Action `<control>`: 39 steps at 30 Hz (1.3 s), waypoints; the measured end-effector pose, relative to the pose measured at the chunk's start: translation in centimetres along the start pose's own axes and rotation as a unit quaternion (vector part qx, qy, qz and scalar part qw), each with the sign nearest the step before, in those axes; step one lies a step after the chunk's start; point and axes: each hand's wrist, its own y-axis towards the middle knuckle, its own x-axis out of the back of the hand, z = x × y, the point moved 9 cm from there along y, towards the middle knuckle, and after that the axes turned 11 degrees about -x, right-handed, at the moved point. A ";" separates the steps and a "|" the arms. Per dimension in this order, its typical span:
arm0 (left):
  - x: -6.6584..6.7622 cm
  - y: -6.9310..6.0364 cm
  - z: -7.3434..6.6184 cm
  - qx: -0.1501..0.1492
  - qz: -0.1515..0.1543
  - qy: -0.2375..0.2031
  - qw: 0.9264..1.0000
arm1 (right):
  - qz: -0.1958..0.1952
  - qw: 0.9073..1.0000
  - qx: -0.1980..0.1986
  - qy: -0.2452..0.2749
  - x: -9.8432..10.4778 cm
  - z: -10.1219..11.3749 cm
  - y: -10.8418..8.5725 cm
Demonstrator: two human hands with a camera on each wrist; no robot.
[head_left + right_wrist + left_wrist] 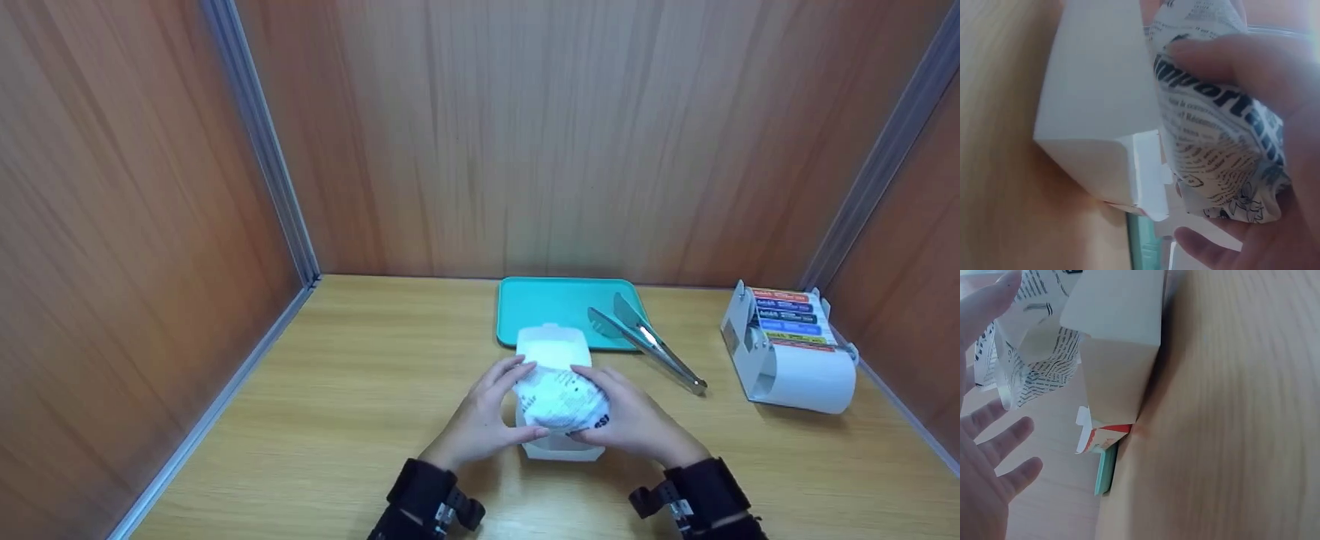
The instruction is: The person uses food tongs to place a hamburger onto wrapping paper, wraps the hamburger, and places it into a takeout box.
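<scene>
wrapped bundle (561,400) | white paper, dark print | held over white box (562,448) | lid open

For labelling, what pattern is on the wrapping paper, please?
White wrapping paper with dark lettering, clearest in the right wrist view.

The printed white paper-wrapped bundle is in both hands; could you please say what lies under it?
Beneath the bundle is an open white cardboard box on the pale wooden table; the bundle hides much of the box's interior, so any contents cannot be seen.

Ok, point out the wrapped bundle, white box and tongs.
Wrapped bundle (564,399): head view, on its printed wrapper.
White box (1095,73): right wrist view, outer wall.
Tongs (660,351): head view, metal arms.
</scene>
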 end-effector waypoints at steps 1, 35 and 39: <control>-0.1 -0.1 0.3 0.005 0.006 0.000 1.000 | 0.010 1.000 -0.001 0.009 -0.4 -0.2 0.0; -1.0 -0.5 1.8 0.021 0.050 0.067 0.996 | 0.057 0.991 -0.089 -0.080 1.4 -2.1 0.3; -1.2 -0.4 1.7 0.021 0.049 0.073 0.996 | 0.067 0.990 -0.090 -0.086 0.3 -1.8 0.3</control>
